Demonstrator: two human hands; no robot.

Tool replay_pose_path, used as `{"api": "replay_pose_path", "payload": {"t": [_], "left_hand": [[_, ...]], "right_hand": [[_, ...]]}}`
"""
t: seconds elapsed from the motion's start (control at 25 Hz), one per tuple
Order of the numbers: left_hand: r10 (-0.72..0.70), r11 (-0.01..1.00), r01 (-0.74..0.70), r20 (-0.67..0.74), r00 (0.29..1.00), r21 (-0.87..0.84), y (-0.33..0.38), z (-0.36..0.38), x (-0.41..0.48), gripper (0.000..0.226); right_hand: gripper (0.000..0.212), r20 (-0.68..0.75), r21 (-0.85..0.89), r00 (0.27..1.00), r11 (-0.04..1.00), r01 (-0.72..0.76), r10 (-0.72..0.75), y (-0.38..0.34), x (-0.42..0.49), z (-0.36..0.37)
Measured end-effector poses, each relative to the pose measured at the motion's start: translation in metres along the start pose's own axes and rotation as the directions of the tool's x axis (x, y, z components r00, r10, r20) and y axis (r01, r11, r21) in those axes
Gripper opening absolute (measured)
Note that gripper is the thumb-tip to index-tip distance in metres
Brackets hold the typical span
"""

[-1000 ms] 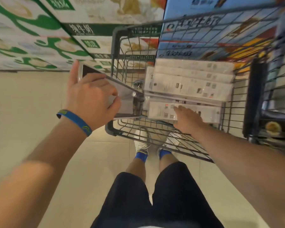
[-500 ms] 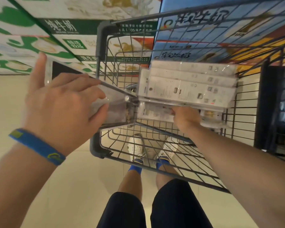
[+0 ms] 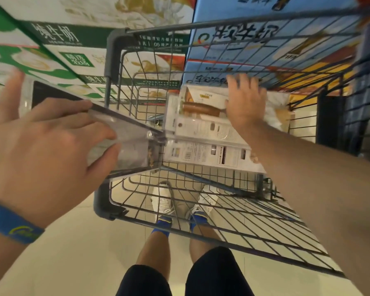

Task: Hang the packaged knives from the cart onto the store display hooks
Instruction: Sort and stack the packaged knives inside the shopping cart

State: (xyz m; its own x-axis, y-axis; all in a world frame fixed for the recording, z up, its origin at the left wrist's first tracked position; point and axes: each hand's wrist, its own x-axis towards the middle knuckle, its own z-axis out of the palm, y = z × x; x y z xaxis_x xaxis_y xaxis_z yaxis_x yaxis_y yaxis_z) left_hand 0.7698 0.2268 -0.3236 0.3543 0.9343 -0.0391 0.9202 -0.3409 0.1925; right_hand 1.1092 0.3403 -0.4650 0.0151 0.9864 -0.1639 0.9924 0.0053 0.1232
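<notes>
Behind the cart, stacked milk cartons (image 3: 58, 41) in green and blue fill the upper view, and no display hooks show anywhere. Largest of the task's own things is the wire cart (image 3: 201, 210), its basket directly ahead of the person and tilted in the wide lens. Inside it, toward the far right corner, lies the stack of packaged knives (image 3: 203, 135), mostly label side up, long axes running left to right across the basket. On top sits one pack showing a wooden handle (image 3: 201, 108), which points left. The right hand (image 3: 245, 101) is plainly the nearer one: it lies on the right end of that top pack, fingers spread flat over it, not visibly closed around it. The left hand (image 3: 45, 150) stays outside the basket at the cart's left rim, fingers curled around a clear-fronted pack (image 3: 124, 144) whose contents I cannot make out. Judging from this, the next pick falls to the right hand, which would need to close on the pack's near end and lift along its length.
</notes>
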Motion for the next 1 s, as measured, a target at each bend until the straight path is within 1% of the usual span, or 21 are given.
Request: {"api": "replay_pose_path", "payload": {"t": [0.04,0.08,0.12,0.16,0.2,0.24,0.28,0.32,0.36,0.4,0.44,0.48,0.56,0.64,0.72,0.76,0.8,0.88,0.92,0.96,1.0], "left_hand": [[0.01,1.0,-0.01,-0.029,1.0,-0.005,0.0,0.002,0.001,0.032],[0.026,1.0,-0.026,-0.047,0.999,0.002,0.001,0.002,0.001,0.029],[0.04,0.999,-0.04,-0.064,0.997,0.007,0.003,0.002,0.002,0.027],[0.04,0.999,-0.04,-0.079,0.996,0.006,0.005,0.001,0.004,0.027],[0.029,1.0,-0.029,-0.082,0.996,-0.001,0.007,-0.001,0.004,0.029],[0.02,1.0,-0.02,-0.08,0.997,-0.003,0.009,-0.002,0.002,0.03],[0.022,1.0,-0.022,-0.084,0.996,-0.005,0.01,-0.003,0.001,0.03],[0.026,1.0,-0.026,-0.089,0.996,-0.007,0.011,-0.003,-0.001,0.03],[0.033,0.999,-0.034,-0.09,0.995,-0.009,0.01,-0.003,-0.002,0.029],[0.046,0.999,-0.048,-0.09,0.995,-0.013,0.01,-0.002,-0.002,0.028],[0.057,0.998,-0.06,-0.093,0.994,-0.024,0.009,-0.001,-0.002,0.027],[0.066,0.997,-0.07,-0.102,0.993,-0.033,0.007,0.001,-0.001,0.026],[0.06,0.997,-0.064,-0.1,0.993,-0.039,0.003,0.006,-0.004,0.025],[0.059,0.996,-0.063,-0.069,0.996,-0.058,-0.001,0.007,-0.003,0.027],[0.087,0.993,-0.091,-0.058,0.995,-0.079,-0.006,0.007,-0.003,0.029],[0.086,0.991,-0.091,-0.056,0.995,-0.096,-0.006,0.006,-0.004,0.029],[0.058,0.988,-0.066,-0.06,0.996,-0.141,-0.006,0.005,-0.004,0.03],[-0.064,0.951,0.038,-0.072,0.995,-0.307,-0.007,0.005,-0.006,0.035],[-0.139,0.917,0.1,-0.076,0.987,-0.387,-0.009,0.007,-0.006,0.044],[-0.212,0.885,0.159,-0.076,0.974,-0.437,-0.01,0.007,-0.005,0.055],[-0.276,0.863,0.211,-0.078,0.958,-0.458,-0.01,0.007,-0.005,0.065]], "right_hand": [[0.033,-0.036,0.011,0.999,1.0,0.005,-0.004,-0.002,-0.011,0.009],[0.02,-0.036,0.062,0.998,0.997,0.049,-0.047,-0.006,-0.032,0.02],[0.01,0.023,0.142,0.993,0.983,0.114,-0.119,-0.011,-0.059,0.03],[0.013,0.139,0.213,0.966,0.96,0.184,-0.216,-0.017,-0.085,0.039],[0.024,0.286,0.234,0.899,0.934,0.269,-0.331,-0.023,-0.11,0.045],[0.037,0.398,0.226,0.82,0.91,0.348,-0.412,-0.024,-0.126,0.052],[0.051,0.456,0.203,0.772,0.896,0.394,-0.443,-0.023,-0.133,0.062],[0.064,0.5,0.165,0.753,0.901,0.401,-0.427,-0.023,-0.134,0.071],[0.075,0.535,0.113,0.751,0.914,0.39,-0.387,-0.023,-0.133,0.076],[0.081,0.554,0.061,0.762,0.929,0.365,-0.335,-0.023,-0.131,0.08],[0.081,0.554,0.012,0.784,0.945,0.328,-0.279,-0.024,-0.129,0.084],[0.076,0.544,-0.035,0.802,0.948,0.317,-0.248,-0.026,-0.127,0.089],[0.067,0.53,-0.097,0.804,0.923,0.373,-0.269,-0.027,-0.121,0.095],[0.067,0.504,-0.082,0.8,0.903,0.421,-0.327,-0.021,-0.116,0.094],[0.066,0.445,-0.024,0.832,0.925,0.38,-0.331,-0.016,-0.112,0.088],[0.059,0.403,0.009,0.862,0.943,0.334,-0.309,-0.017,-0.111,0.083],[0.047,0.364,0.052,0.893,0.963,0.264,-0.264,-0.019,-0.11,0.077],[0.025,0.325,0.136,0.935,0.985,0.105,-0.144,-0.021,-0.098,0.058],[0.017,0.332,0.189,0.939,0.982,0.025,-0.088,-0.017,-0.087,0.048],[0.013,0.347,0.242,0.937,0.969,-0.049,-0.039,-0.01,-0.076,0.038],[0.013,0.36,0.294,0.933,0.948,-0.124,0.01,-0.003,-0.069,0.027]]}}
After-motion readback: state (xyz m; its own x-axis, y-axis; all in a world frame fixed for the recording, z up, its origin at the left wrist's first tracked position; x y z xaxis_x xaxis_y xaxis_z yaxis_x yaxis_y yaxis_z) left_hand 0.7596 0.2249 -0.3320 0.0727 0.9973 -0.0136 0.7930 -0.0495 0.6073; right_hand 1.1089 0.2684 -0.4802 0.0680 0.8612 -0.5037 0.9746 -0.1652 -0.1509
